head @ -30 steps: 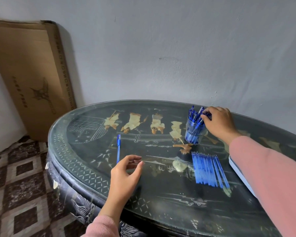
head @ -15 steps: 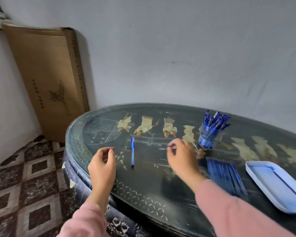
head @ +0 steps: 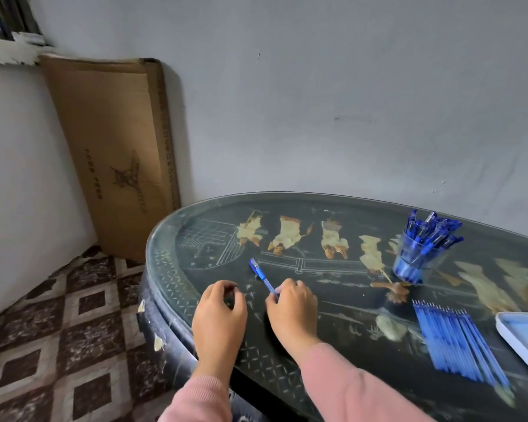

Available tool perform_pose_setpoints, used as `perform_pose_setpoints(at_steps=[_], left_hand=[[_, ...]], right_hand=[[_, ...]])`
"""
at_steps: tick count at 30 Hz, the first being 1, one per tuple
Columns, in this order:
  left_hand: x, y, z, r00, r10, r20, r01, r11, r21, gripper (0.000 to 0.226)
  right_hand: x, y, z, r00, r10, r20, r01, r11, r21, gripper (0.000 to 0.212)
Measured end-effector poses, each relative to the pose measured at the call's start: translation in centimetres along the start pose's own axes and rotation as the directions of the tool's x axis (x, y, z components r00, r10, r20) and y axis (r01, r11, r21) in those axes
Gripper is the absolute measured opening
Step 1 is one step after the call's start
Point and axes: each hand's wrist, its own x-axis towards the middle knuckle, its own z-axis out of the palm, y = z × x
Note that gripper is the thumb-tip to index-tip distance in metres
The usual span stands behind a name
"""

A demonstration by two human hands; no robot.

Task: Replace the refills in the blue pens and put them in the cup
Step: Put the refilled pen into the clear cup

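The slim blue plastic pen (head: pixel 263 278) is well to the left of the clear round cup (head: pixel 410 261), which stands packed with more blue pens on the dark oval glass-topped table (head: pixel 171 278). The pen's long axis runs on a slant: the capped end points away from the person and leftward, farther from the cup, and the other end comes back toward the person, where the right hand (head: pixel 291 312) pinches it between thumb and curled fingertips. Whether the capped end rests on the glass, I cannot tell. The left hand (head: pixel 221 315) sits farther left of the cup than the pen, its fingers loosely curled toward the thumb with nothing visible in them. On the person's side of the cup a neat row of thin blue refills (head: pixel 451 341) lies flat, metal tips pointing toward it. Right of those is a pale blue shallow plastic tray (head: pixel 514 328). Pale inlaid figures decorate the glossy tabletop.
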Motion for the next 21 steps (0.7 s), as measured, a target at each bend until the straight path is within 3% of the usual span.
perform_pose_setpoints(at_steps=[6,11,14,17,21], left_hand=[[-0.1,-0.1,0.1,0.999,0.040,0.008,-0.041,0.998,0.043,0.007],[-1.0,0.3,0.2,0.981,0.176,0.081,-0.183,0.980,0.082,0.009],[-3.1,2.1,1.1,0.961,0.224,0.160,-0.226,0.974,-0.010,0.014],[-5.9,4.9,3.4,0.892,0.302,0.337,-0.254,0.951,-0.179,0.025],[-9.4,8.3,6.1,0.721,0.451,0.525,-0.370,0.892,-0.258,0.026]], right_hand=[[-0.5,2.8,-1.9,1.000,-0.006,-0.004,0.006,0.999,0.035,0.014],[-3.0,8.6,-5.9,1.000,-0.027,0.005,0.026,0.989,0.145,0.005],[-5.5,13.3,-8.4,0.998,-0.051,-0.039,0.055,0.990,0.130,0.009],[-8.1,17.3,-10.7,0.992,-0.059,-0.114,0.072,0.991,0.112,0.018],[-10.7,20.8,-13.1,0.986,-0.072,-0.153,0.088,0.991,0.102,0.018]])
